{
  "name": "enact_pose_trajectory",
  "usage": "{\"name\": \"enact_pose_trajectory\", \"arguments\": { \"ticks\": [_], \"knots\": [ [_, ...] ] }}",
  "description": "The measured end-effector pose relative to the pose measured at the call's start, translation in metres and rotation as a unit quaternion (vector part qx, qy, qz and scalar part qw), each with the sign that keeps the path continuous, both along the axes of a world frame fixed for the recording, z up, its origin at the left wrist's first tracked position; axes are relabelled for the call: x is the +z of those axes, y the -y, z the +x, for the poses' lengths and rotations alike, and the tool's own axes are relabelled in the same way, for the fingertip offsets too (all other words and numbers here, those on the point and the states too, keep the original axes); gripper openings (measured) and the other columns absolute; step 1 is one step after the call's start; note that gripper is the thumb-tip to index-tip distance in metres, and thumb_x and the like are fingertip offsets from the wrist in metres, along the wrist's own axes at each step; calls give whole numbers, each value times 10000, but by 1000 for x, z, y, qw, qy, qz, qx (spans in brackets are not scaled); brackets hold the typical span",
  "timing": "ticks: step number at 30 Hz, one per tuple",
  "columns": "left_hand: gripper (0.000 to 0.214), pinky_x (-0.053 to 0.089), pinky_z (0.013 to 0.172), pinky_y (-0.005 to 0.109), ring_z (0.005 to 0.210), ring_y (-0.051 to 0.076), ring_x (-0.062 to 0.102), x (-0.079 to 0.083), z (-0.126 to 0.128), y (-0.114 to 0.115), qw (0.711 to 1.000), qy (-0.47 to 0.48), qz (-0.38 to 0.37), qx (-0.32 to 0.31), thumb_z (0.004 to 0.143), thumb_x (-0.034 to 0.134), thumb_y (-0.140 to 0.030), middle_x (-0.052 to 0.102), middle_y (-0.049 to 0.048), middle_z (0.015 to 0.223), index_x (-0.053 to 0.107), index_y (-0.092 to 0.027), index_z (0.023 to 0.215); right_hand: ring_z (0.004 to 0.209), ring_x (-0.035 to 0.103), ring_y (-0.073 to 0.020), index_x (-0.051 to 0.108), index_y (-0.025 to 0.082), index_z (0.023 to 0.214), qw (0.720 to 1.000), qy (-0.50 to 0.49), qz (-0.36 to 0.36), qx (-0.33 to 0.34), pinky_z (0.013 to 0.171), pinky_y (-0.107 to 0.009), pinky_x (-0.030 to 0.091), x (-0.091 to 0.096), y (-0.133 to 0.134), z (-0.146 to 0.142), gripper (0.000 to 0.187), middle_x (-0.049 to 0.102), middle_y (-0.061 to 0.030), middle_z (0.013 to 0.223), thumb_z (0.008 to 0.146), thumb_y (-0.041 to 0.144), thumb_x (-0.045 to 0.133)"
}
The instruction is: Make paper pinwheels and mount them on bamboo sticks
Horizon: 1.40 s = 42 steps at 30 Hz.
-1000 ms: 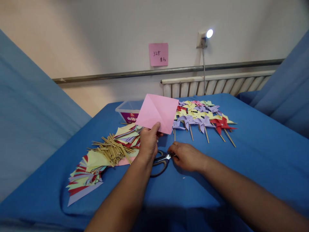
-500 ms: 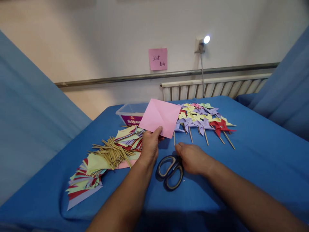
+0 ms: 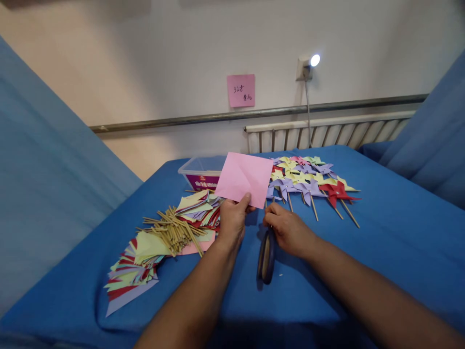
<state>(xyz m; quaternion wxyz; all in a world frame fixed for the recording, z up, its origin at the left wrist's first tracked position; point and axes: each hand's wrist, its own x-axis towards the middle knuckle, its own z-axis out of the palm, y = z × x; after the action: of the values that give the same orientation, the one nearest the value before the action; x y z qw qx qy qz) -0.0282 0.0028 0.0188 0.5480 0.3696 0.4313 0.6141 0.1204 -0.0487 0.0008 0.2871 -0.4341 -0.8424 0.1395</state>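
A square of pink paper (image 3: 245, 177) with faint diagonal creases is pinched at its lower edge by my left hand (image 3: 234, 218), thumb on top. Beside it, my right hand (image 3: 286, 227) is closed around the blade end of dark-handled scissors (image 3: 267, 257). The scissors hang edge-on with their handle loops toward me, so the blades are mostly hidden by my fingers. Left of my left hand lie a pile of thin wooden sticks (image 3: 172, 232) and a fanned stack of coloured paper sheets (image 3: 132, 271).
Finished paper pinwheels (image 3: 308, 186) on sticks lie in rows at the back right. A clear plastic box (image 3: 199, 167) with a purple label stands behind the paper. Another paper stack (image 3: 199, 208) lies before the box. Blue cloth covers the table (image 3: 348, 281); a radiator (image 3: 334, 133) is behind.
My right hand has lifted the scissors and turned them from flat to edge-on. The pink paper in my left hand has tilted slightly.
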Motion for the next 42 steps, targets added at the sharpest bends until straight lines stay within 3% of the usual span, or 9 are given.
{"name": "enact_pose_trajectory", "arguments": {
  "ticks": [6,11,19,26,28,30,33,38,42],
  "knots": [
    [329,507,725,281,732,157,643,6,1,7,983,131,-27,-129,607,805,-222,709,79,868,670,-101,881,782,499,-153,545,185,823,993,-85,5,82,659,-255,399,0,-1,2,139,490,-23,903,757,66,520],
    [314,523,696,295,763,189,667,12,1,12,953,187,-108,-211,685,752,-219,710,88,888,662,-109,965,776,500,-149,571,186,881,983,-129,13,132,682,-264,421,-4,-1,-4,133,499,-29,908,807,83,530],
    [139,338,399,156,459,64,484,11,-1,9,950,180,-148,-208,758,691,-224,540,-9,554,614,-108,760,951,535,-181,609,189,906,981,-128,16,146,797,-293,443,-2,2,-18,144,547,-52,1035,857,100,507],
    [83,294,352,136,398,38,402,14,-10,-3,949,201,-180,-161,798,581,-160,490,-27,539,594,-110,732,1010,547,-186,558,222,1042,973,-196,-36,120,847,-328,457,-5,6,-29,320,473,-70,1298,759,74,560],
    [82,269,337,137,373,28,362,16,-13,-6,958,204,-155,-131,793,599,-164,487,-32,536,593,-107,735,866,570,-149,527,223,1067,947,-298,-102,70,777,-314,477,-12,5,-32,286,502,-80,1261,801,121,547],
    [81,238,326,135,370,21,351,20,-16,-8,970,201,-111,-86,784,616,-156,509,-23,552,589,-102,730,709,559,-120,517,216,1018,895,-385,-222,48,675,-282,476,-18,4,-34,179,596,-46,1023,843,203,549],
    [107,232,322,145,369,28,370,25,-18,-9,984,171,-58,-6,761,648,-154,526,-18,545,577,-105,698,693,578,-123,545,193,905,816,-425,-380,98,656,-262,469,-21,4,-32,207,600,-2,796,816,356,638],
    [183,307,362,175,345,49,386,25,-17,-7,987,129,-15,92,706,727,-203,493,-64,459,563,-142,653,653,651,-153,499,192,955,671,-460,-556,169,618,-296,517,-17,8,-33,495,652,-7,785,646,420,812],
    [220,489,609,213,533,86,581,20,-12,-7,984,146,41,93,634,802,-244,655,-9,621,638,-131,729,523,624,-128,488,180,881,661,-442,-596,113,512,-249,505,-15,12,-36,473,637,15,652,634,389,833]
  ]
}}
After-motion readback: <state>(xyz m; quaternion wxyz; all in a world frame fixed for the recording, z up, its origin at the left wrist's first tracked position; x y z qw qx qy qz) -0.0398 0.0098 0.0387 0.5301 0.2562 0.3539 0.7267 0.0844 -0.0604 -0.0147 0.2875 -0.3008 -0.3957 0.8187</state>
